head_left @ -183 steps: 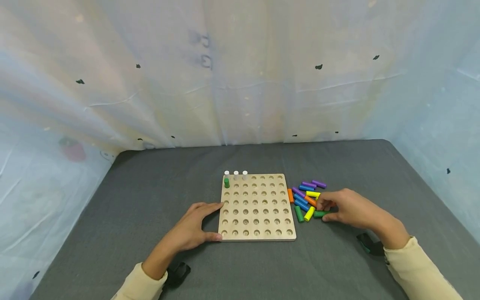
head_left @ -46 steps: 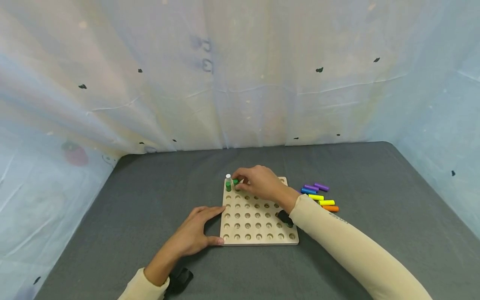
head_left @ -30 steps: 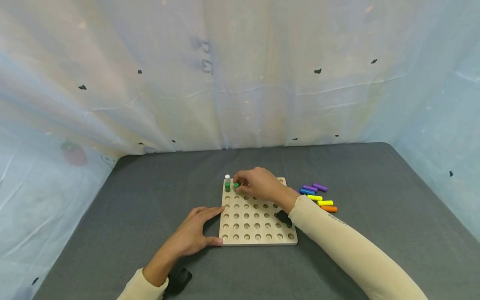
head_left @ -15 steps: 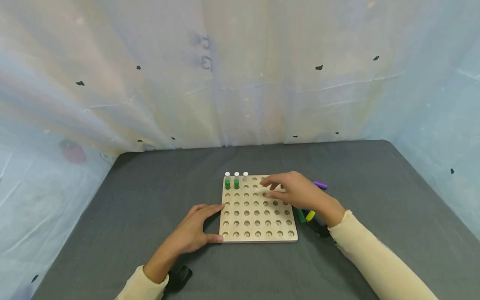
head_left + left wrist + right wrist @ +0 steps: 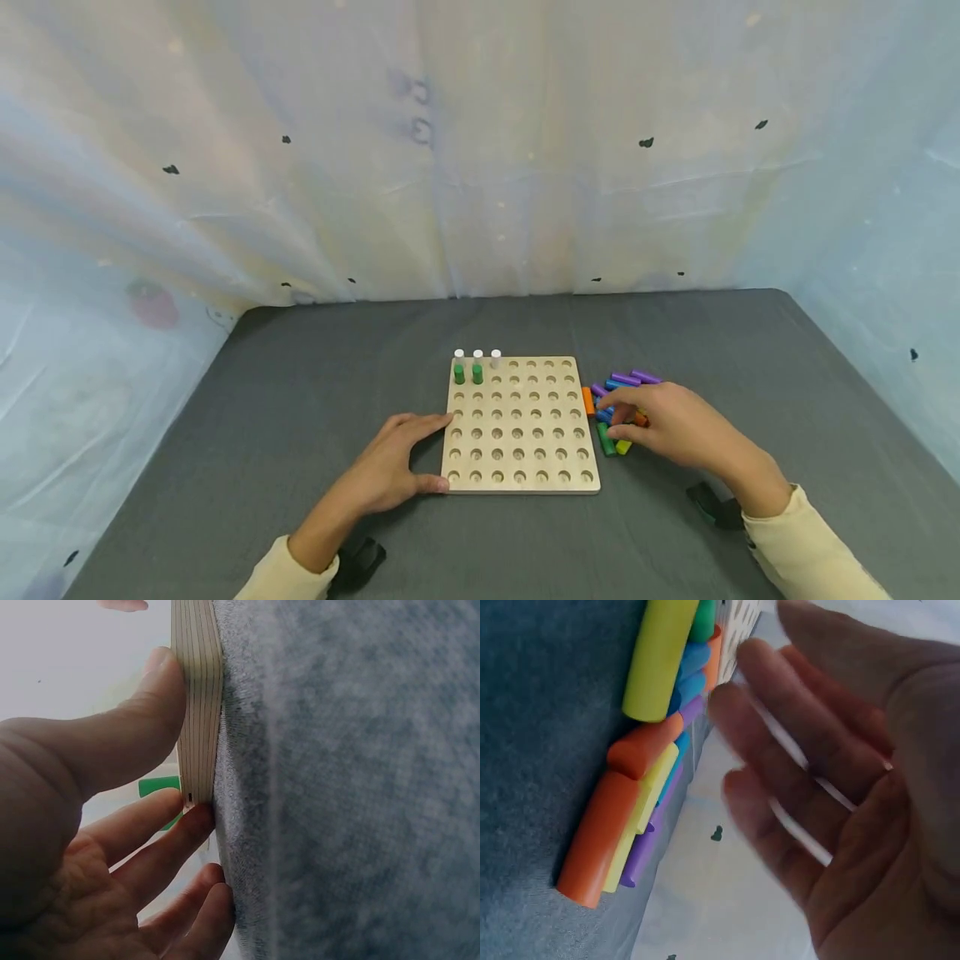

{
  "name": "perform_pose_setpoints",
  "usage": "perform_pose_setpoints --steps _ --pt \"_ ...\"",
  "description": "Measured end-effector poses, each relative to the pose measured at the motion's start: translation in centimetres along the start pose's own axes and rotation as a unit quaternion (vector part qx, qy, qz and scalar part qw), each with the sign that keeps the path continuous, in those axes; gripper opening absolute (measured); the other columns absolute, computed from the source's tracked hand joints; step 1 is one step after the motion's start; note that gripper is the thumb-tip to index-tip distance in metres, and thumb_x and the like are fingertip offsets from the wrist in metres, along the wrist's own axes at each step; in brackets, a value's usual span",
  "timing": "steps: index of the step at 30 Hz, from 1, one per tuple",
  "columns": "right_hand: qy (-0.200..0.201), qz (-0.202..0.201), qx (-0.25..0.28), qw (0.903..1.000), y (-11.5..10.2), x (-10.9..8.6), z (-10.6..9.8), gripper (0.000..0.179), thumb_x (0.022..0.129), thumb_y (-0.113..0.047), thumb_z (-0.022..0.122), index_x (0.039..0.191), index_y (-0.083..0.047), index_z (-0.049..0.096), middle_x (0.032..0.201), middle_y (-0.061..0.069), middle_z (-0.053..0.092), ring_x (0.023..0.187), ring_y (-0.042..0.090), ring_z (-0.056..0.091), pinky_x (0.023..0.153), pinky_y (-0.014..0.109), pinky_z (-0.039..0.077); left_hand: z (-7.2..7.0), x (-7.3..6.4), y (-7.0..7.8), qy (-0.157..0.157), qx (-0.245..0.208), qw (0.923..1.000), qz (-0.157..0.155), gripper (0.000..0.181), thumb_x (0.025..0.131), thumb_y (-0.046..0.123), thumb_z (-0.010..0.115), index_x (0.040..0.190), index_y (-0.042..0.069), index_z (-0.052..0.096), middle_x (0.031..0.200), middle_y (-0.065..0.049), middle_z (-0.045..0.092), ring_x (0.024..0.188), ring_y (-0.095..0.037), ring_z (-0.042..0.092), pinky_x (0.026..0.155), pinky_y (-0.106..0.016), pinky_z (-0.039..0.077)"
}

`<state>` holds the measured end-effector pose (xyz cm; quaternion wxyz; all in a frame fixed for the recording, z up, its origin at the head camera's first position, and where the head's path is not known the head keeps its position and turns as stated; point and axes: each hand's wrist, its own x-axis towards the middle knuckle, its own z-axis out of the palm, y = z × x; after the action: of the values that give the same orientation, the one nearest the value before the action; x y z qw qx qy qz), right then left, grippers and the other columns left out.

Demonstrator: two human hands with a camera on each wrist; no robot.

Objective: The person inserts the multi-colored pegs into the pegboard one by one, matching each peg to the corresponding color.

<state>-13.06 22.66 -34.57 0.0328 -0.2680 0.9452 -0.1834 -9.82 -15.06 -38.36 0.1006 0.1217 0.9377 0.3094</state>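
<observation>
A pale wooden pegboard with rows of round holes lies on the grey cloth. My left hand rests at its left side, thumb by the near corner and index fingertip on the edge. In the left wrist view, the thumb touches the board's layered side. Three white pegs stand in the far row, with two green pegs in front of them. My right hand, fingers parted and holding nothing, hovers over loose coloured pegs to the board's right.
The loose pegs include an orange peg beside the board's right edge, a green peg and purple pegs at the back. A yellow peg lies nearest in the right wrist view. Pale curtains hang behind the table.
My right hand has added a second green peg to the second row, let go of it, and moved back right to the loose pegs. The left hand stays at the board's edge.
</observation>
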Motion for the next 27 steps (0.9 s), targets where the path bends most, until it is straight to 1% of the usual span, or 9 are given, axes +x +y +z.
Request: perform_pose_setpoints --steps 4,8,11,14,18,22,27 --pt "0.001 0.016 0.005 0.9999 0.1 0.1 0.3 0.03 0.086 -0.031 0.078 0.113 -0.02 0.071 0.084 -0.019 0.071 0.075 -0.002 0.064 0.064 0.023 0.049 0.1 0.0 -0.2 0.006 0.0 1.0 0.007 0.084 0.068 0.025 0.091 0.144 0.023 0.055 0.146 -0.001 0.056 0.138 -0.029 0.041 0.108 -0.056 0.039" --pt "-0.016 0.025 0.0 0.9996 -0.1 0.2 1.0 0.032 0.084 -0.035 0.079 0.112 -0.022 0.071 0.081 -0.022 0.07 0.072 -0.006 0.061 0.063 0.023 0.048 0.1 0.0 -0.3 0.001 0.007 0.9999 0.009 0.084 0.069 0.026 0.091 0.145 0.023 0.054 0.146 -0.001 0.055 0.138 -0.029 0.041 0.109 -0.057 0.038" --pt "-0.01 0.023 -0.021 0.9995 -0.3 0.2 1.4 0.034 0.082 -0.038 0.081 0.111 -0.023 0.071 0.079 -0.023 0.069 0.071 -0.006 0.061 0.063 0.025 0.049 0.2 0.0 -0.3 -0.001 0.009 0.9999 0.007 0.084 0.07 0.027 0.09 0.145 0.024 0.053 0.147 -0.001 0.055 0.139 -0.028 0.041 0.109 -0.057 0.038" --pt "0.005 0.02 -0.043 0.9988 -0.4 0.1 1.7 0.035 0.079 -0.039 0.083 0.108 -0.023 0.071 0.077 -0.024 0.068 0.071 -0.004 0.062 0.063 0.026 0.049 0.3 0.0 -0.2 -0.001 0.007 1.0 0.004 0.084 0.07 0.027 0.09 0.146 0.025 0.053 0.148 0.0 0.054 0.14 -0.028 0.04 0.109 -0.057 0.038" --pt "0.006 0.021 -0.05 0.9985 -0.8 0.2 1.9 0.037 0.077 -0.041 0.084 0.107 -0.025 0.071 0.078 -0.024 0.068 0.073 -0.001 0.063 0.063 0.027 0.049 0.4 -0.1 0.0 -0.001 0.008 1.0 -0.004 0.085 0.069 0.026 0.09 0.146 0.026 0.052 0.148 0.001 0.054 0.14 -0.027 0.04 0.109 -0.057 0.038" --pt "0.002 0.025 -0.048 0.9985 -0.9 0.4 1.8 0.034 0.077 -0.035 0.085 0.106 -0.027 0.071 0.081 -0.021 0.07 0.075 0.001 0.065 0.064 0.029 0.05 0.3 0.0 0.0 0.002 0.014 0.9999 -0.005 0.085 0.069 0.026 0.09 0.145 0.026 0.053 0.148 0.001 0.054 0.139 -0.026 0.041 0.109 -0.057 0.039" --pt "-0.004 0.026 -0.05 0.9984 -0.8 0.4 1.5 0.03 0.079 -0.028 0.083 0.106 -0.025 0.072 0.083 -0.018 0.071 0.076 0.002 0.066 0.064 0.029 0.051 0.2 0.2 -0.1 0.004 0.014 0.9999 -0.003 0.085 0.068 0.026 0.091 0.145 0.025 0.054 0.147 0.0 0.055 0.139 -0.027 0.041 0.109 -0.057 0.038"
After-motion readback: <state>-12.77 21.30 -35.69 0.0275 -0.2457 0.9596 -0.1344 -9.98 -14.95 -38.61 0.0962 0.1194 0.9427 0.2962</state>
